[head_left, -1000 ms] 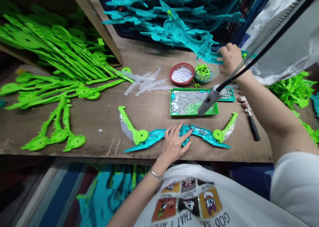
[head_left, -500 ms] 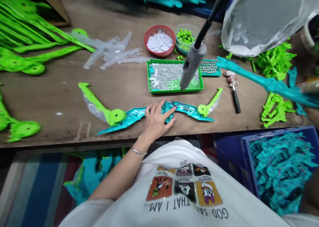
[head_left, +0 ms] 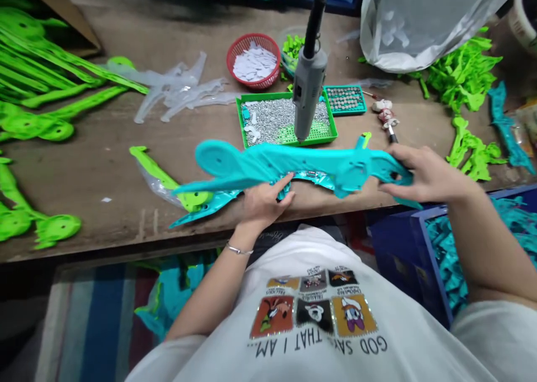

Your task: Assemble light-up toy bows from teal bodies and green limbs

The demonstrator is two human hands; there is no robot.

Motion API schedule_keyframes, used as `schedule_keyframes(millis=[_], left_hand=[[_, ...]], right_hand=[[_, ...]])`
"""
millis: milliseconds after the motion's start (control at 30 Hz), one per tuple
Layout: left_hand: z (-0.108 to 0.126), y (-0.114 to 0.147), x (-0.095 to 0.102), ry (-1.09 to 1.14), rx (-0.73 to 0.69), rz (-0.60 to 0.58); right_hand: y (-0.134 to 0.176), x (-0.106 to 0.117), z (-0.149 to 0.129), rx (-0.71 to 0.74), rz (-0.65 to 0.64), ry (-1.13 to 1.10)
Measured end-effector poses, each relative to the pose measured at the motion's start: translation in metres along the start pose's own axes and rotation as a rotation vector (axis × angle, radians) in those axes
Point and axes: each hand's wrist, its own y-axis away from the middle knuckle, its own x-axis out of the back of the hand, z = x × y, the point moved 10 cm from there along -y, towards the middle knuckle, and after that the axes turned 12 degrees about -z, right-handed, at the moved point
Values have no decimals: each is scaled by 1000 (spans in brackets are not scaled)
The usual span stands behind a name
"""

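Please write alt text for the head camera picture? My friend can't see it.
A person's right hand holds a teal piece over a teal-and-green frame on a table, while their left hand touches the frame. Beyond are a hanging grey tool, a green tray of small metal parts and a red basket of white pieces.

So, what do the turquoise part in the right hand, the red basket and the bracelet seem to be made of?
The turquoise part looks like rigid moulded plastic, smooth and slightly glossy, with even colour. The red basket also seems plastic, fairly smooth, with an openwork wall. The bracelet is silvery and shiny, perhaps metal, but too small to be sure.
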Motion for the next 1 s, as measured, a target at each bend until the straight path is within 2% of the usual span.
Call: schedule_keyframes(millis=[67,167,267,367,500,767,900,1000], left_hand=[[0,-1,-2,-36,27,-22],[-2,-1,-4,-58,49,-51],[1,0,1,-49,1,-6],[5,2,7,-26,-27,28],[4,3,8,-4,-17,32],[5,5,6,8,-36,8],[8,6,6,-9,-41,-13],[8,5,6,-12,-40,-19]], right_hand=[[-37,-11,-9,83,13,-49],[-71,-38,1,132,-97,-130],[-86,-59,22,98,-220,-167],[-86,-68,41,18,-285,-160],[-80,-72,55,-62,-299,-105],[-84,-73,58,-113,-299,7],[-91,-66,36,-83,-251,20],[-102,-61,7,-18,-142,-31]])
